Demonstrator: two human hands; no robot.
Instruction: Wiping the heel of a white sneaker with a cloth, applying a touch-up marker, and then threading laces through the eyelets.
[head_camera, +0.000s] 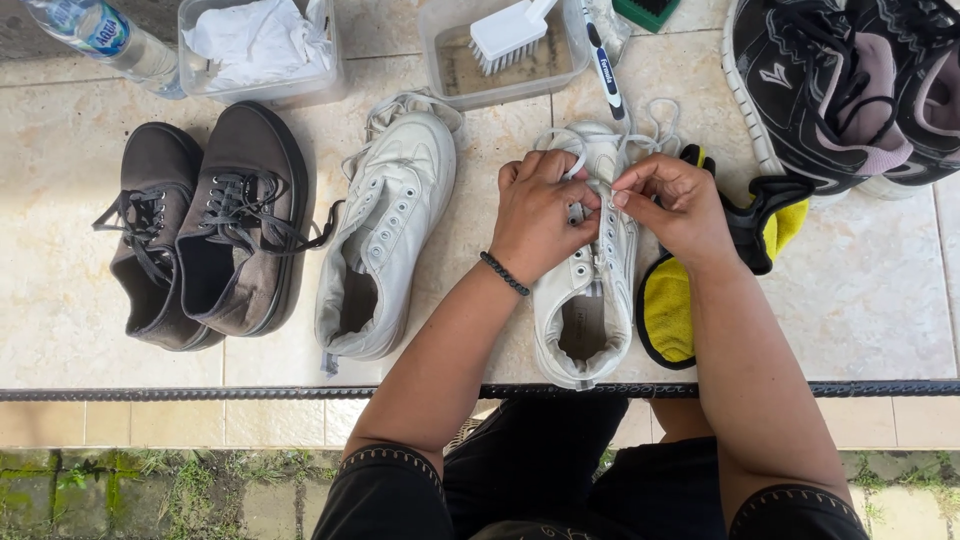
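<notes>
White sneaker (590, 300) sits right in front of me on the tiled floor (860, 290), heel end toward my knees and toe pointing away, so its long axis runs straight out from my body. Both hands are parked on top of the lacing area, about midway up the shoe. My left hand (540, 215) comes in from the left with the wrist bent down, bead bracelet (503, 273) showing, and its fingers are curled shut over the eyelets. My right hand (675, 205) comes in from the right, its fingers pinched closed on the white lace (600, 186) right at the middle line of the shoe. The two hands are basically touching each other, knuckles nearly meeting, so neither is really nearer than the other; the lace lies directly under the fingertips, with loose loops trailing off past the toe.

Just beside the shoe on its right is a yellow and black cloth (668, 310), partly under my right forearm. The matching white sneaker (385, 240) is off to the left, unlaced-looking and tilted a bit. Farther left are two dark lace-up shoes (215, 235). Up top there's a clear tub with a scrub brush (505, 35) in it and a pair of black trainers (850, 80) on the right.
</notes>
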